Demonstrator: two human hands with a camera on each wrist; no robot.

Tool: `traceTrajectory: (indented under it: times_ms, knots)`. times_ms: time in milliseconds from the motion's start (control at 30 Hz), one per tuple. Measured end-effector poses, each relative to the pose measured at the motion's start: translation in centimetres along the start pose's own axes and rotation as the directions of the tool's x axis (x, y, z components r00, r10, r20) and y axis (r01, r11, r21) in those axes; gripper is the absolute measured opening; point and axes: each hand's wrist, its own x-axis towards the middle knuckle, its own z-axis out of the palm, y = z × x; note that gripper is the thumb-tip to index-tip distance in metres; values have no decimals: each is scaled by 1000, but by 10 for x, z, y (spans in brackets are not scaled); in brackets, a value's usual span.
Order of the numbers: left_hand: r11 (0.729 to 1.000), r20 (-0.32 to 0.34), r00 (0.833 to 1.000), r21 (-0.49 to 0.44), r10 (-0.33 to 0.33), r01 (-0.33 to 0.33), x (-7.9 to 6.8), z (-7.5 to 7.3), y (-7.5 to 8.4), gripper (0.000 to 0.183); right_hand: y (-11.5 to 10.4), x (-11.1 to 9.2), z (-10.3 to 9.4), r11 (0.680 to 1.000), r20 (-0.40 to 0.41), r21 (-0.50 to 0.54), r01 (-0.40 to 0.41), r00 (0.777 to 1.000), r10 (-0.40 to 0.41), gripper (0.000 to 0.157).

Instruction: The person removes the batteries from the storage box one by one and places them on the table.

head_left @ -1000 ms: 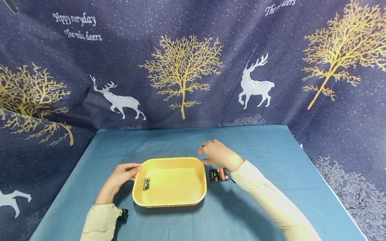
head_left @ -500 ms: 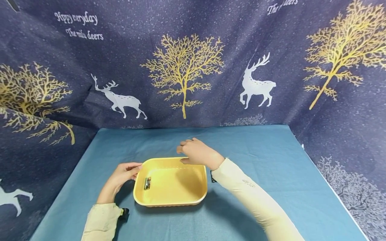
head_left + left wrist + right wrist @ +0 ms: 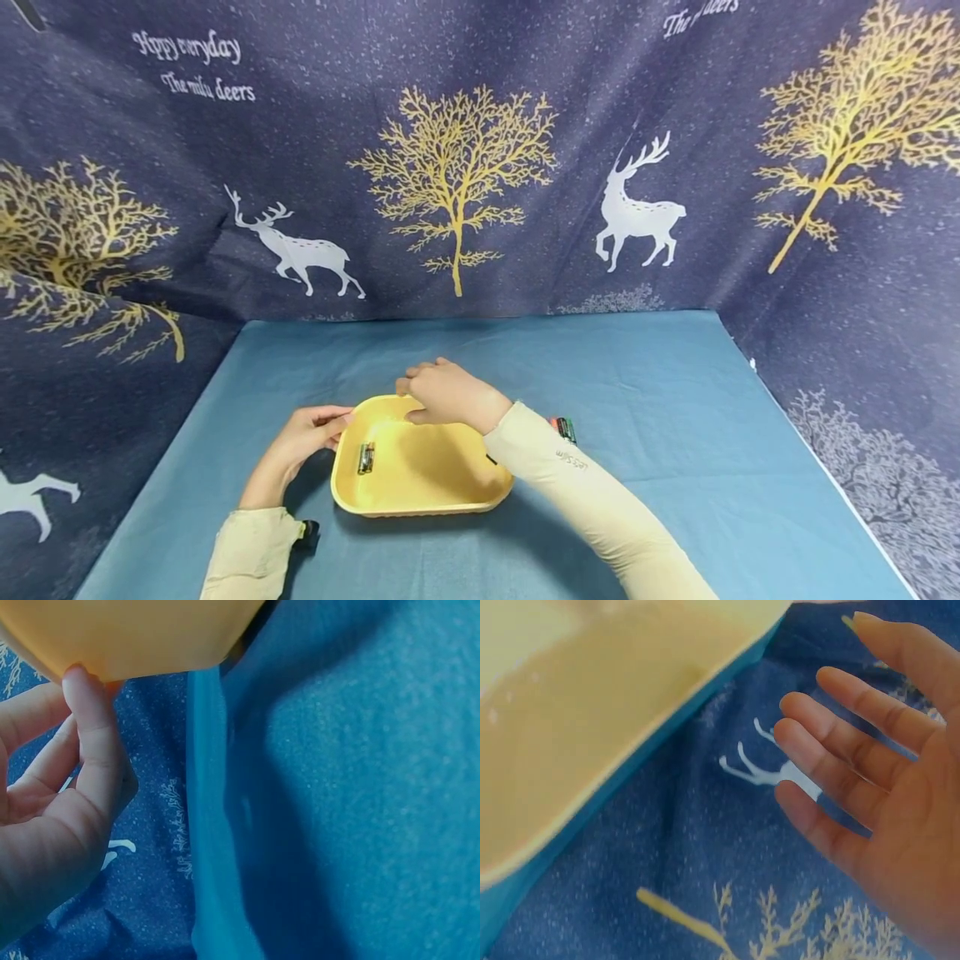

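A yellow plastic basin (image 3: pixel 420 507) with rounded corners sits on the blue cloth; its left end also shows in the left wrist view. My left hand (image 3: pixel 303 435) pinches the rim at its back left corner, thumb (image 3: pixel 86 697) against the wall. Inside, by the left wall, lie small batteries (image 3: pixel 366 457) side by side. My right hand (image 3: pixel 450 392) hovers at the back rim, and the right wrist view shows its fingers (image 3: pixel 832 754) spread with nothing held. Beyond the right end, more batteries (image 3: pixel 564 429) lie on the cloth, partly hidden by my right sleeve.
The blue cloth (image 3: pixel 712 467) covers the table, which ends at a dark blue hanging (image 3: pixel 525 275) printed with deer and trees. A small black device (image 3: pixel 307 535) sits at my left cuff.
My right hand has moved left from beside the right-hand batteries to the basin's back rim, its sleeve now covering most of those batteries. The left hand and basin have stayed put.
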Motion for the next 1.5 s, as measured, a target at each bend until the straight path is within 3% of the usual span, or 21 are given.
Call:
traceTrajectory:
  times_ms: [333,633,833,1167,1500]
  knots:
    - [1000,-1,1000,-17,9,-9,1,0,-2,45,-22,28,21,999,35,-40,18,999,-16,38]
    - [999,13,1000,-37,26,-25,0,0,-3,42,-34,50,53,1000,137,6,13,991,-13,40]
    - [999,18,999,-40,27,-26,0,-1,-4,42,-39,58,66,999,145,27,23,989,-27,35]
    - [999,12,1000,-37,12,-12,0,0,-2,42,-47,67,79,998,153,-58,12,988,-3,33]
    - [1000,19,1000,-29,12,-11,1,-1,-2,43,-51,68,77,998,160,-67,-2,987,13,29]
